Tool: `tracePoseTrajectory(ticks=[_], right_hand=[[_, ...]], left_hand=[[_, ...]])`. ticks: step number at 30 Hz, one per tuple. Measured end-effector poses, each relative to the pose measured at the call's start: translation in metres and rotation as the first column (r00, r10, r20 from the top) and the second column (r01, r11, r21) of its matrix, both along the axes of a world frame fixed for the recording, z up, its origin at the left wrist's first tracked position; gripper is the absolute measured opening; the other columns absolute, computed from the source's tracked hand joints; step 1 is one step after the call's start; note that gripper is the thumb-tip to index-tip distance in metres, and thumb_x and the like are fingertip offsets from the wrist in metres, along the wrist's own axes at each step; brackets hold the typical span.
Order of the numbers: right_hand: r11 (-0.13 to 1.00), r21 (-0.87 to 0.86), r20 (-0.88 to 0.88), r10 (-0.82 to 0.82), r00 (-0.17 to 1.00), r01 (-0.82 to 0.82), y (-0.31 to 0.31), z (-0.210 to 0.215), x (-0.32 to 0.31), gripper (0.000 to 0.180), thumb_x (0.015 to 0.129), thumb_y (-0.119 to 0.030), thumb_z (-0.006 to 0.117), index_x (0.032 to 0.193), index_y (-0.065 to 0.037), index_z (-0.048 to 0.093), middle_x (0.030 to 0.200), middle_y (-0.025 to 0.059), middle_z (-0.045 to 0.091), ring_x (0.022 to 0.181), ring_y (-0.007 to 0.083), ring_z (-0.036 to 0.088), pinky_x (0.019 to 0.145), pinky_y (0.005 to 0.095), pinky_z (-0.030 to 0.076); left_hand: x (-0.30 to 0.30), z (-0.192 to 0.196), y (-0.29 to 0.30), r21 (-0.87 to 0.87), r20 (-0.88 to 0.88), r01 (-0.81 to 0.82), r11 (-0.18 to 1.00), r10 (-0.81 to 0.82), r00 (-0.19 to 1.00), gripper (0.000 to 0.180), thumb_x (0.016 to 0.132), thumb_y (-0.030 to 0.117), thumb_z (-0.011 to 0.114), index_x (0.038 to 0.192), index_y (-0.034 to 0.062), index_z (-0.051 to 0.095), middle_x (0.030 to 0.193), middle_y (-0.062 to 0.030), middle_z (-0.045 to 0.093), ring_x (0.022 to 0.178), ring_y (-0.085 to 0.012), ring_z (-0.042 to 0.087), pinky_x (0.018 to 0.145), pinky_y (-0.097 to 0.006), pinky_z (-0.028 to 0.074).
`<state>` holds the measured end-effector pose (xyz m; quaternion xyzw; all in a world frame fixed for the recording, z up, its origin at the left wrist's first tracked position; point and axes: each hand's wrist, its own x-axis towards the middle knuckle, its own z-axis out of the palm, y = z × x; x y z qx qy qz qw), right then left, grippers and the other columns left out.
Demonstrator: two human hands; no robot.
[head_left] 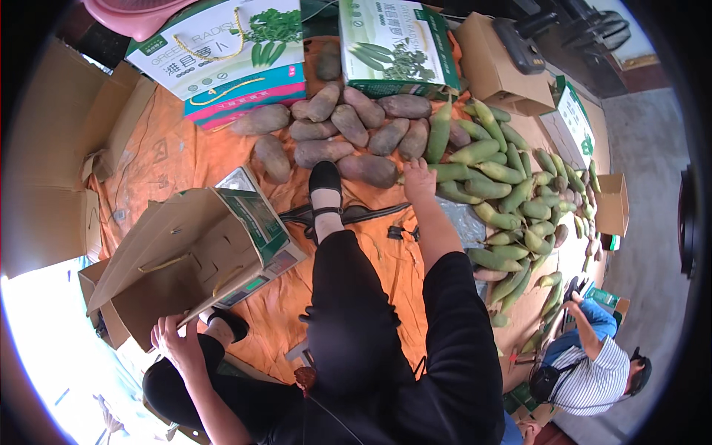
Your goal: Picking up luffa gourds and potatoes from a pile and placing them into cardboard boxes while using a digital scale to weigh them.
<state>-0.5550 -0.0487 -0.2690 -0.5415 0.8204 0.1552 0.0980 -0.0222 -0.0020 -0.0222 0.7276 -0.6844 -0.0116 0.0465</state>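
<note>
Well to the left of the green radish pile point(512, 196), we see the left hand point(178, 345), its forearm point(213, 408) slanting up and leftward from the lower edge. Its fingers are bent narrowly over the near rim of an open carton point(211, 256), which lies tipped with its brown inside showing. Beyond the carton and also left of the pile stand two printed boxes point(222, 44) point(397, 52). In front of them, purple-brown roots point(348, 124) spread over an orange sheet point(297, 337) up to the pile's left edge, with a black shoe point(324, 178) just before them.

At that same edge we find the right hand point(420, 182), back upward, its bare forearm point(436, 230) reaching forward and slightly left out of a black sleeve point(461, 319). The hand lies over the left end of a green radish point(449, 172), the pile's outermost — whether the fingers grip it or merely rest there, we cannot tell. On the near right side of the pile sits a person point(593, 371) in a striped top.
</note>
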Motion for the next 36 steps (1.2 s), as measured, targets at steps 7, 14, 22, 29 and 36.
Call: tracePoseTrajectory(ticks=[7,14,22,29,36], right_hand=[[0.99,0.037,-0.145,0.142,0.979,-0.139,-0.007,-0.005,-0.004,0.024,0.085,-0.017,0.05,0.107,-0.017,0.061,0.116,0.0004,0.049,0.105,0.0177,0.049,0.09,0.0492,0.037],[0.984,0.041,-0.205,0.178,0.962,-0.173,0.001,-0.021,-0.007,0.027,0.085,-0.016,0.05,0.11,-0.018,0.059,0.115,0.0005,0.05,0.107,0.0174,0.047,0.092,0.051,0.036],[0.96,0.222,-0.244,0.222,0.944,-0.169,-0.001,-0.021,-0.001,0.027,0.086,-0.016,0.05,0.11,-0.021,0.06,0.113,-0.0008,0.051,0.108,0.0176,0.045,0.097,0.0561,0.03],[0.971,0.132,-0.227,0.224,0.948,-0.197,0.026,-0.002,-0.015,0.026,0.085,-0.019,0.051,0.109,-0.022,0.059,0.113,-0.0026,0.053,0.111,0.0173,0.046,0.089,0.0509,0.038],[0.926,-0.364,0.177,-0.041,0.983,0.104,0.043,0.076,-0.011,0.065,0.064,-0.008,0.075,0.122,-0.015,0.049,0.124,0.0044,0.051,0.117,0.027,0.047,0.089,0.0456,0.042]], left_hand=[[-0.004,0.004,-0.004,0.001,0.006,-0.02,1.0,0.02,1.0,0.019,0.07,0.016,0.071,0.077,0.0062,0.057,0.079,-0.0054,0.057,0.083,-0.0266,0.053,0.092,-0.041,0.035],[-0.004,0.004,-0.005,0.009,-0.005,-0.023,1.0,0.023,1.0,0.02,0.066,0.012,0.072,0.078,0.006,0.057,0.08,-0.0067,0.056,0.086,-0.0278,0.054,0.095,-0.042,0.033],[-0.003,0.008,-0.006,0.053,-0.002,-0.066,0.996,0.066,0.998,0.019,0.065,0.009,0.07,0.08,0.0053,0.058,0.082,-0.0088,0.057,0.089,-0.0298,0.054,0.099,-0.043,0.032],[-0.006,0.01,-0.007,-0.005,-0.01,-0.028,1.0,0.028,1.0,0.018,0.063,0.012,0.07,0.078,0.006,0.06,0.082,-0.0079,0.057,0.09,-0.0282,0.054,0.097,-0.043,0.033],[-0.003,0.011,-0.006,0.022,-0.077,-0.026,0.999,0.028,0.997,0.019,0.064,0.015,0.072,0.08,0.006,0.065,0.083,-0.0069,0.059,0.09,-0.0262,0.055,0.099,-0.043,0.032]])
